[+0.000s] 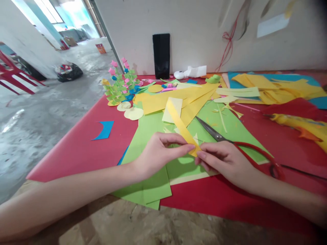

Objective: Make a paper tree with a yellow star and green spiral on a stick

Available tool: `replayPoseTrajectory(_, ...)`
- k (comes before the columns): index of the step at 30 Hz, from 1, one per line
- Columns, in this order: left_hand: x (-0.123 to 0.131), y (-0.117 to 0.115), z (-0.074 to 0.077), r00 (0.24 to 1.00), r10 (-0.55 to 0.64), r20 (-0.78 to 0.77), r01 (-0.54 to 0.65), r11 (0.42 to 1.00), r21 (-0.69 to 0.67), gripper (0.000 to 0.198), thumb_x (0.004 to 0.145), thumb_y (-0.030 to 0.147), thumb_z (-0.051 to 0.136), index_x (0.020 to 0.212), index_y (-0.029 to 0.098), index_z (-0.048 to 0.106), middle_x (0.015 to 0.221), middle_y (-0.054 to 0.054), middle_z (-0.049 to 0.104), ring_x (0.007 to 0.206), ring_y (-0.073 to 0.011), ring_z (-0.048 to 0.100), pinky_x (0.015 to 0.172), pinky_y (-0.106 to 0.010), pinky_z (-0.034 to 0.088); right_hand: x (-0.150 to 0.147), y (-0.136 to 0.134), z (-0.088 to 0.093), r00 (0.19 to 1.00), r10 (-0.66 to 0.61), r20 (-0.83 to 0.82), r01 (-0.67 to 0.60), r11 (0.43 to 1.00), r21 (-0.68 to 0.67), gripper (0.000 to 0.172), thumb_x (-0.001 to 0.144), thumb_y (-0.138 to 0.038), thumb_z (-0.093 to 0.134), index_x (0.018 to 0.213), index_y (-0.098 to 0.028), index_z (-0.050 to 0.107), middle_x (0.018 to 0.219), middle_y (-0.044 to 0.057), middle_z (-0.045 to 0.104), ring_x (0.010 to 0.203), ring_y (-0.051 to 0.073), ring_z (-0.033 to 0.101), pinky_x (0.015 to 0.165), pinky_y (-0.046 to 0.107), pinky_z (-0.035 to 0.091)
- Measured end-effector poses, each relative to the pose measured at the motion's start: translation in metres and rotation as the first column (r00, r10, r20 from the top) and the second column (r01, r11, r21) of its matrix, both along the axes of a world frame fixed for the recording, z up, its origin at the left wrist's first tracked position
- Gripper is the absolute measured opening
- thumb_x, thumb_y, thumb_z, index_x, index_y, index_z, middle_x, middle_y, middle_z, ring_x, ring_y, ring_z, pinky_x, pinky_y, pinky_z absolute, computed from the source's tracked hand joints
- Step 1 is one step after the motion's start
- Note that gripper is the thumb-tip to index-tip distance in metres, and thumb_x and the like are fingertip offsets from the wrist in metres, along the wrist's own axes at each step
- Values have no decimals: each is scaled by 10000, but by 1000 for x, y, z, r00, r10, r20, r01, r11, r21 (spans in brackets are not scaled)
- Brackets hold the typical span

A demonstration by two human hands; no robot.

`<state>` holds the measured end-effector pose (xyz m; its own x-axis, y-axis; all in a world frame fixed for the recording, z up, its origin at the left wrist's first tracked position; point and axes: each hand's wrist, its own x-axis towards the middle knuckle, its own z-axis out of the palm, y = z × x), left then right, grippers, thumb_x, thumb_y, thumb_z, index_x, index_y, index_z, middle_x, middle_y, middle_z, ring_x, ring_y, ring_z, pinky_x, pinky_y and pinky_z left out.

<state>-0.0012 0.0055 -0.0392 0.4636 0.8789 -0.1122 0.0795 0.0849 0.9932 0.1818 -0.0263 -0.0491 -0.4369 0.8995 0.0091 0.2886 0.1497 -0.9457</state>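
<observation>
A narrow yellow paper strip [182, 128] slants up and away from my fingers. My left hand [166, 149] pinches its near end between thumb and forefinger. Right beside it, my right hand [222, 160] grips the strip's lower tip, the other fingers curled under. Scissors [217, 136] with red handles lie just behind my right hand, blades apart and pointing away to the left. Beneath both hands are overlapping green paper sheets [150, 143]. A pale yellow paper piece [172, 117] lies behind the strip's far end.
Paper flower stems [120, 85] with stars stand at the back left, near pale paper circles [133, 113]. A black phone [161, 56] leans against the wall. Yellow paper sheets [178, 97] lie behind the hands. A yellow glue gun [298, 122] rests at right; a blue scrap [104, 130] lies left.
</observation>
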Motion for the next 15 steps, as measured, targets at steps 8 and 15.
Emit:
replayPoseTrajectory(8,1,-1,-1,999,-8,32,8,1000,-6,72,715,217,689,707,150,714,742,-11,711,703,-105,621,675,-186,492,-1,2,1,999,21,-40,-24,997,-73,227,862,-235,471,674,-171,581,496,-54,411,444,61,363,411,203,274)
replayPoseTrajectory(15,1,-3,-4,998,38,40,-41,998,53,98,685,217,720,766,162,715,800,-17,721,760,-126,640,724,-208,509,2,1,-1,994,19,-107,-36,985,-167,317,885,-307,451,629,-166,572,500,-41,431,440,60,367,404,207,267)
